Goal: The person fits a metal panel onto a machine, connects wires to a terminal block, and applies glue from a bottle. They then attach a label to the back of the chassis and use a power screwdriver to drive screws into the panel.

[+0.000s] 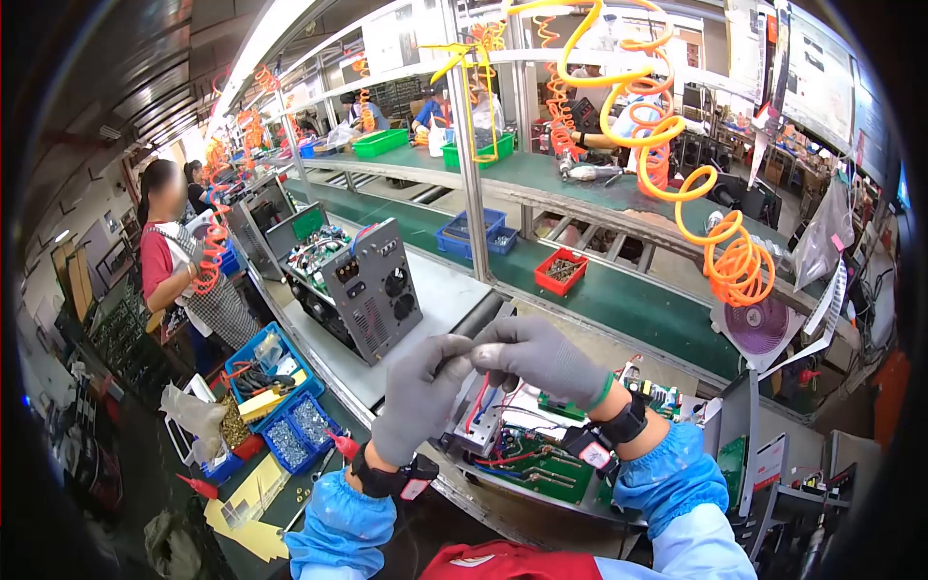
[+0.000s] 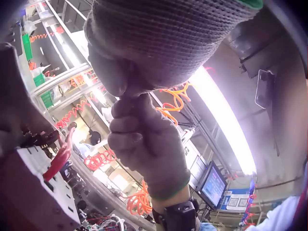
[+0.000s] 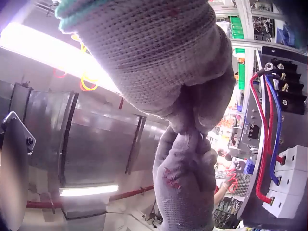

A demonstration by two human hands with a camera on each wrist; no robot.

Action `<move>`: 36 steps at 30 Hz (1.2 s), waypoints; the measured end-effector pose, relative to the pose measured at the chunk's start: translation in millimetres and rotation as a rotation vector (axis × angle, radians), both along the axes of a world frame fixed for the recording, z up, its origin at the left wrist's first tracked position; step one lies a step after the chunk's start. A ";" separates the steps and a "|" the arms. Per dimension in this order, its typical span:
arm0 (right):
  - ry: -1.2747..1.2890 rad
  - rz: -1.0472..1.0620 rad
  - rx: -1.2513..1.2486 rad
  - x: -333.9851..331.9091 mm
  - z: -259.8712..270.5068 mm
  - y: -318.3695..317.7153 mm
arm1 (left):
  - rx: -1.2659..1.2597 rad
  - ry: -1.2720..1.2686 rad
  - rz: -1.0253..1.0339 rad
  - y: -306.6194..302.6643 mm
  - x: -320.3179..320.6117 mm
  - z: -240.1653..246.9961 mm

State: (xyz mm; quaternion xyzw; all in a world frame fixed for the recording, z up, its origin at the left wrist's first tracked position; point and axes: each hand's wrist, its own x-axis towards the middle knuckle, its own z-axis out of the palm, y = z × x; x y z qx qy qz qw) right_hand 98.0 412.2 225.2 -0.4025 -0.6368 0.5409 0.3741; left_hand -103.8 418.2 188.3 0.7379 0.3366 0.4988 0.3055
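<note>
Both hands wear grey knit gloves and meet at the fingertips above an opened electronic unit. My left hand [image 1: 418, 398] has its thumb and fingers curled to a pinch against those of my right hand [image 1: 543, 360]. A small part is pinched there, almost wholly covered by the gloves; its kind I cannot tell. Below the hands lie a green circuit board [image 1: 541, 469] and red and blue wires. In the right wrist view those wires run from black terminals to white connector blocks [image 3: 288, 168] on a grey panel [image 3: 250, 202].
At left are blue bins [image 1: 311, 425] of small metal hardware and yellow sheets [image 1: 253, 498]. A grey-cased unit [image 1: 372, 290] stands on the line ahead. Beyond are a red bin [image 1: 561, 272] of small parts and a hanging orange coiled hose [image 1: 739, 266]. Another person [image 1: 184, 261] stands at left.
</note>
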 end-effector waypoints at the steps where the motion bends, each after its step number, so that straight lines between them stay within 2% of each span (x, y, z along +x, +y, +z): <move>1: 0.005 -0.009 0.003 -2.4 0.7 -0.1 | -0.133 -0.048 -0.054 0.6 -2.7 2.3; 4: 0.093 -0.100 0.043 -10.0 -6.8 3.6 | -0.381 -0.237 -0.096 -0.1 -3.4 10.3; 5: 0.139 -0.176 0.120 -8.6 -15.0 11.6 | -0.390 -0.306 -0.083 2.7 -4.8 8.6; 8: 0.276 -0.450 -0.028 18.8 -35.9 44.3 | -0.475 -0.452 0.036 12.4 -19.4 -1.1; 11: -0.016 -0.370 -0.170 41.4 -83.9 65.0 | -0.559 -0.574 0.048 25.1 -32.9 -35.7; 14: 0.071 -0.366 -0.292 25.6 -95.3 56.2 | -0.646 -0.608 0.051 25.5 -32.8 -59.6; 21: 0.014 -0.346 -0.249 24.5 -114.1 73.1 | -0.759 -0.637 0.093 21.0 -18.7 -79.0; 32: 0.042 -0.421 -0.227 19.8 -111.2 70.3 | -0.726 -0.626 0.073 21.5 -16.5 -89.0; 36: 0.055 -0.354 -0.257 15.4 -101.0 67.8 | -0.697 -0.590 0.075 19.8 -14.0 -84.4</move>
